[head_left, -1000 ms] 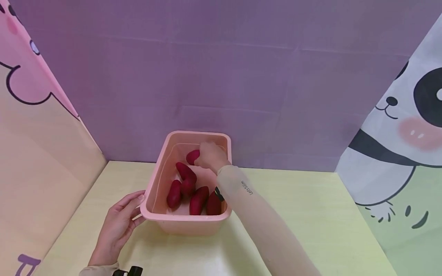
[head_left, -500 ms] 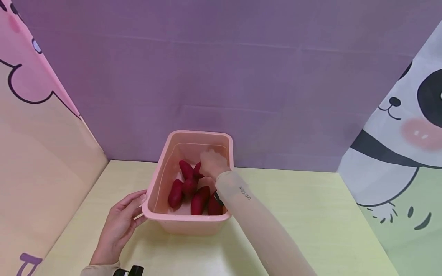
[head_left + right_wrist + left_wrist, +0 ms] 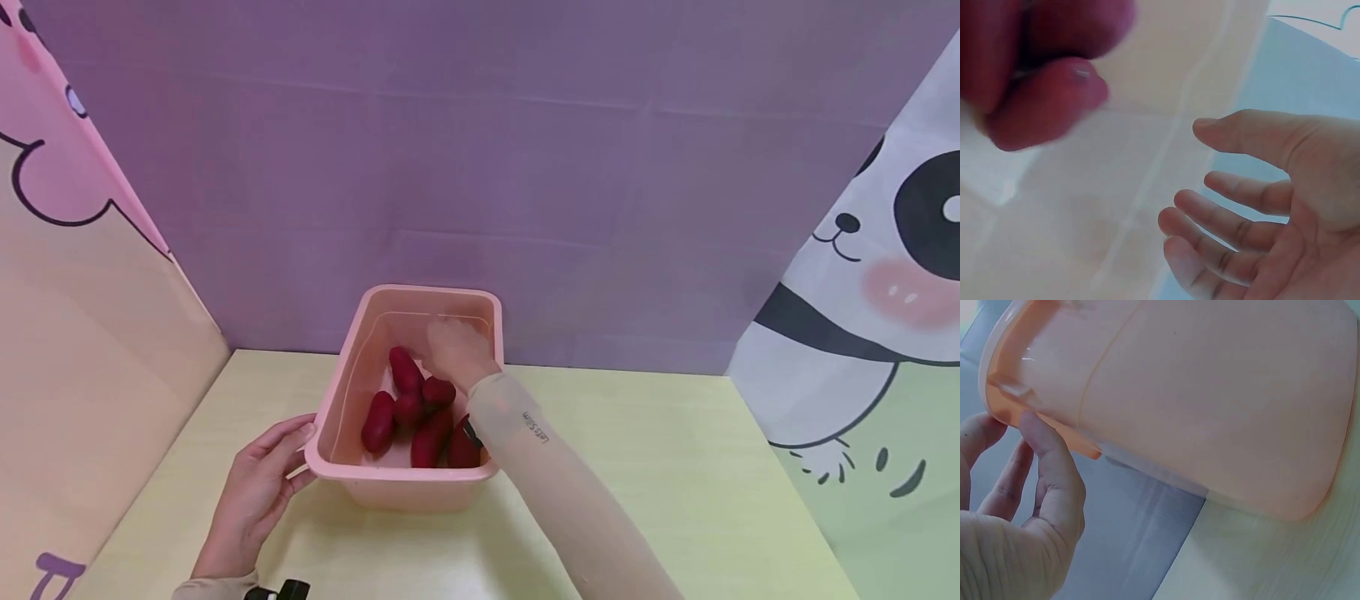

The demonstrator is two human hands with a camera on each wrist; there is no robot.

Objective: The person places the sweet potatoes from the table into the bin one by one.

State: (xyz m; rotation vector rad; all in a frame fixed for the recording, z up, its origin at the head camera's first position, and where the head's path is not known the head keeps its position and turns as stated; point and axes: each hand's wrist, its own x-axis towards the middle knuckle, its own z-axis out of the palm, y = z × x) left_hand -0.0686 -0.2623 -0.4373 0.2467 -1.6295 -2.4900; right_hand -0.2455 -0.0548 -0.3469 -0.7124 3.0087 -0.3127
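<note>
A pink plastic bin (image 3: pixel 405 474) stands on the table, with several dark red sweet potatoes (image 3: pixel 378 422) inside, mostly in its front and left part. One sweet potato (image 3: pixel 438 392) lies on top of others near the middle. At the bin's front left corner my left hand (image 3: pixel 258 483) pinches the rim; the left wrist view shows thumb and fingers at the rim (image 3: pixel 1007 394). My right hand (image 3: pixel 459 350) is inside the bin toward the back right. In the right wrist view its fingers (image 3: pixel 1235 253) are spread, loosely bent and hold nothing, apart from the sweet potatoes (image 3: pixel 1054 103).
The pale wooden table (image 3: pixel 660 467) extends on both sides of the bin. A purple cloth wall (image 3: pixel 495 167) rises close behind the bin. Printed panels stand at the left (image 3: pixel 97 358) and right (image 3: pixel 847 333), the right one with a panda.
My right hand has brought a sweet potato from the back of the bin toward the middle and let go of it onto the others. My left hand stays at the rim.
</note>
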